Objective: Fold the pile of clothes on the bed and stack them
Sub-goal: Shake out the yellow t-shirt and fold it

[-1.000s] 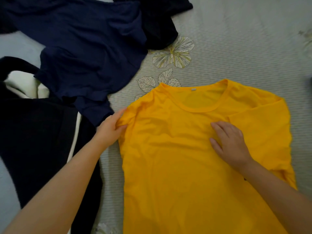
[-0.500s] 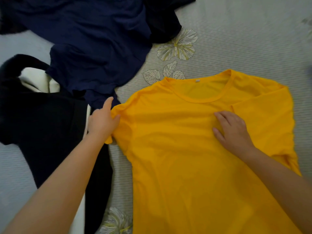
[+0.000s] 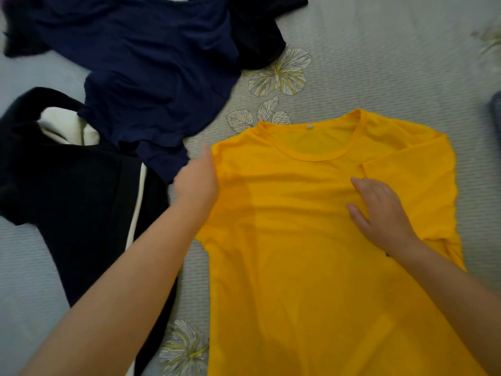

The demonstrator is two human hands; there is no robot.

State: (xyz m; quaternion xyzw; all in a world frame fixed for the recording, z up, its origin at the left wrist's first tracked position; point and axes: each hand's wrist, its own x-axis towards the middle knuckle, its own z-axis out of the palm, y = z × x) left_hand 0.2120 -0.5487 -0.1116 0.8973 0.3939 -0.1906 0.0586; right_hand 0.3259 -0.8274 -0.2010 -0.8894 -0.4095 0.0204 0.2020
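Nearest you, the yellow t-shirt [image 3: 311, 253] lies face up on the bed [image 3: 379, 63], its hem running out of view toward you and its collar pointing away. Your right hand [image 3: 385, 213] rests flat on the chest with fingers straight and slightly spread, beside the right sleeve already folded inward. Your left hand [image 3: 196, 183] is at the shirt's left shoulder edge; it looks to be pinching the fabric, though motion blur hides the fingers. Keep the right palm pressing as an anchor, then bring the left sleeve across in one clean line so both side folds match. Beyond your left arm lie the black garment [image 3: 67, 199] and, farther off, the navy shirt [image 3: 151, 71], both unfolded.
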